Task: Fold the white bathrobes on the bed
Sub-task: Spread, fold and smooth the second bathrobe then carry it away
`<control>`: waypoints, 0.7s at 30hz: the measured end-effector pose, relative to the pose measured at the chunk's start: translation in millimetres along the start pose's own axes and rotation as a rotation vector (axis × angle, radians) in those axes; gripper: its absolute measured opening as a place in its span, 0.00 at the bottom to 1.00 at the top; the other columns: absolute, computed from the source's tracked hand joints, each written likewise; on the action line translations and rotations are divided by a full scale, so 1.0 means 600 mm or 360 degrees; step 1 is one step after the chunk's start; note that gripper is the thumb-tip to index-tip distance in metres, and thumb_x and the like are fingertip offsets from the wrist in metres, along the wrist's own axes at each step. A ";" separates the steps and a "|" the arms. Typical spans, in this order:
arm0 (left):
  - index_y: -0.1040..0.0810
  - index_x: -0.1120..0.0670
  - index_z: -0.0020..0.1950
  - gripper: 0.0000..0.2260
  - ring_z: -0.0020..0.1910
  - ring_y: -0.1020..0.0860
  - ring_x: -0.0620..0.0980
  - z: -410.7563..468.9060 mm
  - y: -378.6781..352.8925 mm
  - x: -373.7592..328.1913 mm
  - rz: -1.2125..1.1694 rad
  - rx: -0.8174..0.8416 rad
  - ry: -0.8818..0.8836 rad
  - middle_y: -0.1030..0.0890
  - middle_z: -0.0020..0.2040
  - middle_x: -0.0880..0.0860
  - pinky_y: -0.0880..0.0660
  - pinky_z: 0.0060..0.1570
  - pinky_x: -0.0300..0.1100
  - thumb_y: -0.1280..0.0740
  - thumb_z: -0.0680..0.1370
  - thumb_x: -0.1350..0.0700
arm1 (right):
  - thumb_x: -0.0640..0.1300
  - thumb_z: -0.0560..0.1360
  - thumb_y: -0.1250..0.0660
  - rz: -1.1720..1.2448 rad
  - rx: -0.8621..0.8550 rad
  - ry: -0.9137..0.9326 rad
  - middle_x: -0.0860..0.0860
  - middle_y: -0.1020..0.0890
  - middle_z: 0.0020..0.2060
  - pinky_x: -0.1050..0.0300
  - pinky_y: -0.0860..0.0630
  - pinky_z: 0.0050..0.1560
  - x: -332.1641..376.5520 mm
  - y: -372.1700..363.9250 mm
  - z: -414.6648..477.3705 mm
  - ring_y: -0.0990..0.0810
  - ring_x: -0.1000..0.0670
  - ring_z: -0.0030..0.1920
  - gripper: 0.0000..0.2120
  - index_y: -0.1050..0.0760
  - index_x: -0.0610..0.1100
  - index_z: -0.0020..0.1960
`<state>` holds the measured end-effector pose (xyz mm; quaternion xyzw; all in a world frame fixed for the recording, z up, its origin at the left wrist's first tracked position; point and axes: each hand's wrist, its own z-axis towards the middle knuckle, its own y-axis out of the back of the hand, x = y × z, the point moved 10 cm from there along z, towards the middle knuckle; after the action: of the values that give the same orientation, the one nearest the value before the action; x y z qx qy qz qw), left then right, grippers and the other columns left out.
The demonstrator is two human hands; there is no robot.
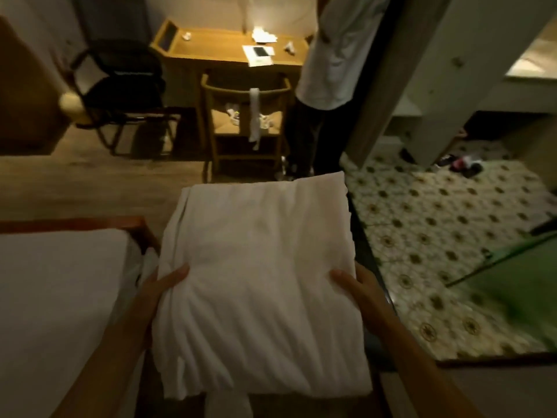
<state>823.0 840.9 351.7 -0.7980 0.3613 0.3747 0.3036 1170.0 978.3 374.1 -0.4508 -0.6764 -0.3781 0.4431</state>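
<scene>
A folded white bathrobe is held flat in the air in front of me, off the bed and over the floor. My left hand grips its left edge, thumb on top and fingers underneath. My right hand grips the right edge the same way. The white bed with its wooden frame lies at the lower left, beside the robe. A loose white strip of cloth hangs below the robe's near edge.
A person in a white shirt stands ahead by a wooden desk. A wooden chair with a white strip draped on it and a black office chair stand beyond. A tall mirror leans at the right.
</scene>
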 end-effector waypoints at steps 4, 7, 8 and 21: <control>0.24 0.52 0.67 0.38 0.53 0.18 0.60 0.167 -0.191 -0.060 0.0234 0.0346 0.0029 0.16 0.57 0.55 0.23 0.52 0.54 0.18 0.60 0.43 | 0.62 0.61 0.24 0.0105 -0.0301 -0.0014 0.51 0.14 0.53 0.52 0.17 0.47 0.003 0.126 0.082 0.14 0.49 0.51 0.36 0.22 0.45 0.64; 0.24 0.46 0.64 0.47 0.52 0.16 0.56 0.279 -0.339 -0.092 0.0391 0.0621 0.0012 0.15 0.55 0.48 0.21 0.51 0.53 0.18 0.47 0.35 | 0.53 0.68 0.27 0.0218 -0.0564 -0.0065 0.49 0.13 0.50 0.56 0.18 0.41 -0.005 0.216 0.134 0.14 0.46 0.49 0.25 0.22 0.43 0.62; 0.24 0.45 0.64 0.47 0.53 0.17 0.57 0.306 -0.394 -0.100 0.0436 0.0687 0.0046 0.16 0.56 0.49 0.22 0.54 0.56 0.18 0.47 0.35 | 0.52 0.68 0.28 0.0246 -0.0661 -0.0084 0.48 0.13 0.50 0.55 0.18 0.42 -0.009 0.249 0.151 0.14 0.44 0.50 0.24 0.21 0.42 0.61; 0.26 0.48 0.69 0.47 0.58 0.18 0.56 0.641 -0.982 -0.087 0.0606 0.1202 0.0308 0.17 0.61 0.52 0.24 0.60 0.56 0.16 0.52 0.40 | 0.56 0.64 0.27 0.0407 -0.1222 -0.0230 0.48 0.13 0.46 0.55 0.18 0.43 -0.016 0.631 0.416 0.14 0.46 0.47 0.24 0.19 0.43 0.55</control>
<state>1127.3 1476.7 314.9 -0.5813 0.6408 0.1889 0.4645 1464.9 1319.5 327.0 -0.6891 -0.4540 -0.5124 0.2374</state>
